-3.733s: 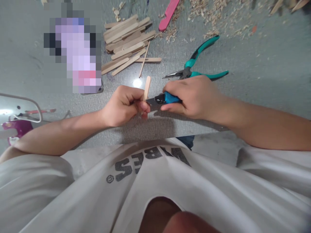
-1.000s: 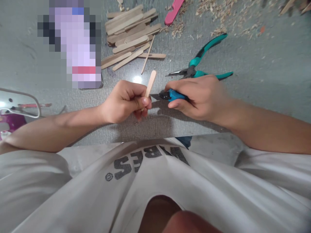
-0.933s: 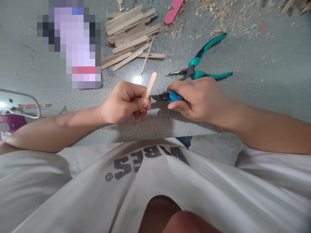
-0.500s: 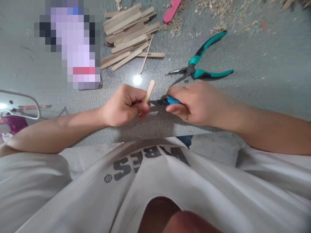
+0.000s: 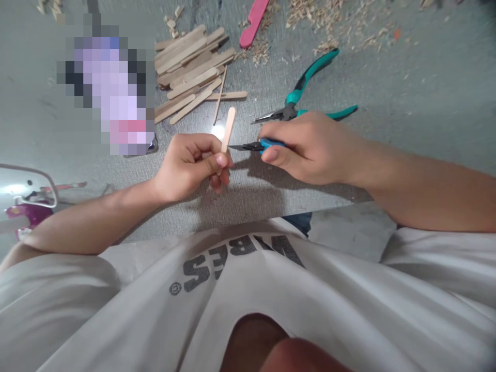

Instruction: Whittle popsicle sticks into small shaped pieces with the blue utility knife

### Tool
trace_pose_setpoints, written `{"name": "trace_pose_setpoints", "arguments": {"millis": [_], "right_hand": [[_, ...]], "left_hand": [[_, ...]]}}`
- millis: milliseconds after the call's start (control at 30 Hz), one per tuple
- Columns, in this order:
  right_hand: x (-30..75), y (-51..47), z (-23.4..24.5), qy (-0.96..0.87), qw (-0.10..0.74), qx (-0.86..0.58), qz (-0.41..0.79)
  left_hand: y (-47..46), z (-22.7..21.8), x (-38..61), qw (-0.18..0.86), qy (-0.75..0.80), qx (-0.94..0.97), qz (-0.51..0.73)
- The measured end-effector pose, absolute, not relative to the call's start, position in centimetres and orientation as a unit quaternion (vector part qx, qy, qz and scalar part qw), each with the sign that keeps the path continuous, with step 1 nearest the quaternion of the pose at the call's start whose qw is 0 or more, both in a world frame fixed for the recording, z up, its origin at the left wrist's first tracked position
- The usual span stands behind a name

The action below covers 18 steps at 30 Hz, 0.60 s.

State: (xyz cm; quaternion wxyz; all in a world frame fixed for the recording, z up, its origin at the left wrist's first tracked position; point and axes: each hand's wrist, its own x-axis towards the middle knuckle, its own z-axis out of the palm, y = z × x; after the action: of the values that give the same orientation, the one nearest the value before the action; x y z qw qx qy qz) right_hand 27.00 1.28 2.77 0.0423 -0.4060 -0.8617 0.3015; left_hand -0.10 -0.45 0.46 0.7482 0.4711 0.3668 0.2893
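My left hand pinches a wooden craft stick between thumb and fingers; its rounded end points up and away from me. In my right hand is a blue-handled utility knife, its handle mostly covered by my fingers. The dark blade points left, and its tip is at the stick's right edge just above my left thumb. Whether the blade touches the wood I cannot tell. Just beyond my right hand lie needle-nose pliers with green and black handles, jaws apart, partly covered by that hand.
A pile of craft sticks lies beyond my left hand on the grey table. A pink plastic tool and wood shavings are at the far side. At left are a blurred-out object and a purple item.
Both hands have moved slightly away from me and left in view, and the stick now stands more upright. The blade has shifted along with it. The whole view has also shifted a little.
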Motion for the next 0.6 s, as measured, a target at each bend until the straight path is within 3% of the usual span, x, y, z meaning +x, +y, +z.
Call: {"name": "trace_pose_setpoints", "arguments": {"millis": [300, 600], "right_hand": [[27.1, 0.3, 1.0, -0.888, 0.072, -0.414, 0.186], [27.0, 0.4, 0.7, -0.889, 0.084, -0.418, 0.168]], "left_hand": [[-0.6, 0.4, 0.1, 0.749, 0.358, 0.46, 0.316], [-0.4, 0.4, -0.1, 0.773, 0.318, 0.453, 0.31]]}}
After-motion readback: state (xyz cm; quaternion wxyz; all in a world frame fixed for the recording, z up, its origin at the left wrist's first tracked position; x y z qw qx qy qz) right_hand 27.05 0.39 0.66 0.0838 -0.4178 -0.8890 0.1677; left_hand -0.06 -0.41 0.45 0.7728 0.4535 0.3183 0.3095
